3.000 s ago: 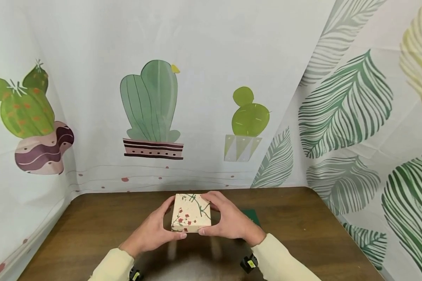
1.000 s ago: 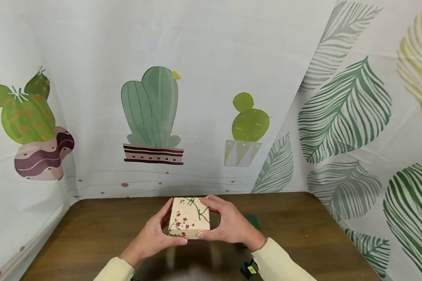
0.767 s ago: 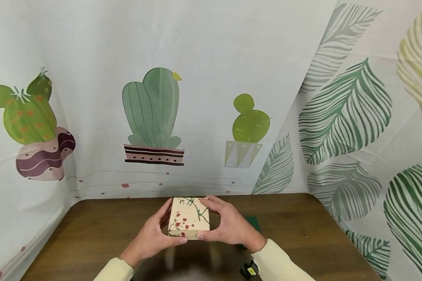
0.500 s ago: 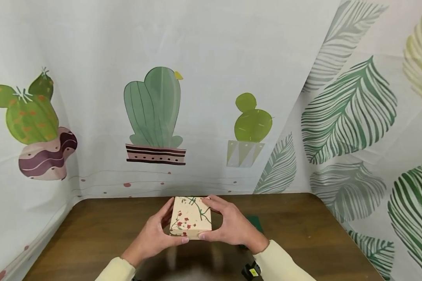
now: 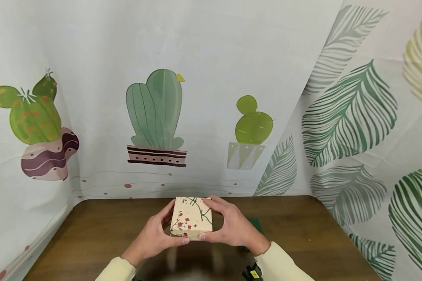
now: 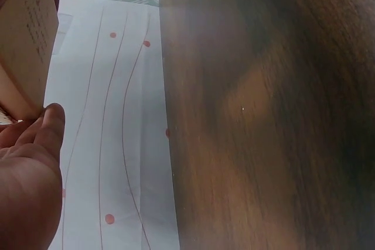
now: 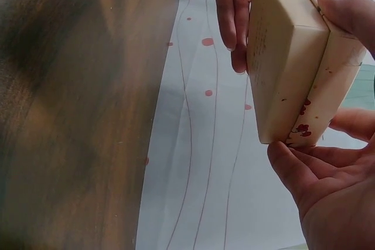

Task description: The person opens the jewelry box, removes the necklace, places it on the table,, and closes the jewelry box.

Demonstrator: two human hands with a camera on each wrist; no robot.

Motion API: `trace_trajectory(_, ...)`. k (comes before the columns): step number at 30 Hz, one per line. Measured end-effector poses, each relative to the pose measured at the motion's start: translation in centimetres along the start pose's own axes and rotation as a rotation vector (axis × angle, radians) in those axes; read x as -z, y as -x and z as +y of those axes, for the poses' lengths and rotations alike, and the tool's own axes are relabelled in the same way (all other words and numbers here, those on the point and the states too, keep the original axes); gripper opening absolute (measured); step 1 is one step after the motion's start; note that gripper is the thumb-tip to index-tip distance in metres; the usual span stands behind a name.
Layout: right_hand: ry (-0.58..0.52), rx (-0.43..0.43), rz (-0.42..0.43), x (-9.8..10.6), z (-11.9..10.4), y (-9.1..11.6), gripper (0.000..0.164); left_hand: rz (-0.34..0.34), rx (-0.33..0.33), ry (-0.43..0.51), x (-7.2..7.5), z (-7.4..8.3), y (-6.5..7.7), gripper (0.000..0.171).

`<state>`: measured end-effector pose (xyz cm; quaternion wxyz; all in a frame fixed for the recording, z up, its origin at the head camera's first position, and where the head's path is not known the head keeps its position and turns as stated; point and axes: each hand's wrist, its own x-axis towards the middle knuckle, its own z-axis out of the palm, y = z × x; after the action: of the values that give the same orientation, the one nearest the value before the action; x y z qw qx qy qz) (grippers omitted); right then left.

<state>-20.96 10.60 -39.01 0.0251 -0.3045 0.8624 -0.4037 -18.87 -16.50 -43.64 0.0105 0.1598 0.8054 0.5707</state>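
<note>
In the head view, a square cream box [image 5: 191, 216] with red blossoms and green branches on its top is held up over the table. My left hand [image 5: 158, 232] grips its left side, thumb at the near edge. At the right side, my right hand [image 5: 228, 224] holds it between thumb and fingers. The right wrist view shows a seam around the cream box [image 7: 278, 80] between lid and base; it looks closed. Some fingers of my left hand [image 7: 231, 13] lie straight by its underside there. Small print marks the underside of the box [image 6: 29, 45] in the left wrist view.
Behind my right forearm a dark green box [image 5: 256, 225] lies on the brown wooden table [image 5: 302, 242], partly hidden. A white cloth [image 5: 204, 78] printed with cacti and leaves hangs along the back and sides of the table.
The whole head view has shifted slightly, with wall and table lower in it. Both hands keep their grip on the box, which has hardly moved over the table.
</note>
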Motion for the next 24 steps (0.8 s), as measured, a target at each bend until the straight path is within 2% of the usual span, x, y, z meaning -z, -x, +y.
trace_trajectory(9,0.012,0.01,0.007,0.29,-0.21,0.04,0.089,-0.006,0.002,-0.003,-0.01,-0.01,-0.12,0.119)
trace_trajectory(24,0.016,-0.004,0.017,0.62,-0.35,0.01,0.089,0.017,0.055,0.013,0.07,-0.3,-0.2,0.121)
